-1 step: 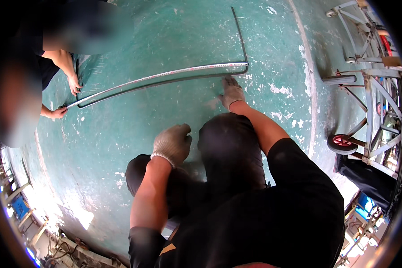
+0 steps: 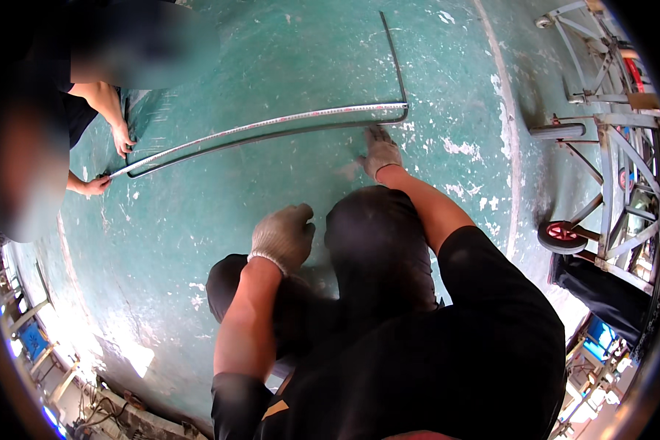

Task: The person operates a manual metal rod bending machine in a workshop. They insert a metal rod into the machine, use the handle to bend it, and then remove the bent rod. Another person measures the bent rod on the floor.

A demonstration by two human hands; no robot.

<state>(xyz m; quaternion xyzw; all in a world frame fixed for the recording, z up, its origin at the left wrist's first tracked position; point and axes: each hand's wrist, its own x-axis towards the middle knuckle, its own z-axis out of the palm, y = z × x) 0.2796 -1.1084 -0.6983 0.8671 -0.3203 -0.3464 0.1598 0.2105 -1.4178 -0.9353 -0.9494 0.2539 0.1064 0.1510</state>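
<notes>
A dark metal rod (image 2: 271,135), bent at both ends into a wide U, lies on the green floor. A white measuring tape (image 2: 264,119) stretches along its long side up to the right-hand bend. My right hand (image 2: 383,152), in a light knitted glove, is open with fingers stretched out and thumb apart; its fingertips are at the rod near that bend. My left hand (image 2: 284,236), gloved alike, is held above my knee, away from the rod. Its fingers are curled in, and nothing shows in them.
At the left, a co-worker's hand (image 2: 97,185) holds the tape's other end, and their other hand (image 2: 122,139) is at the rod's left arm. Metal-framed wheeled carts (image 2: 612,169) stand at the right. A worn pale line (image 2: 507,110) crosses the floor.
</notes>
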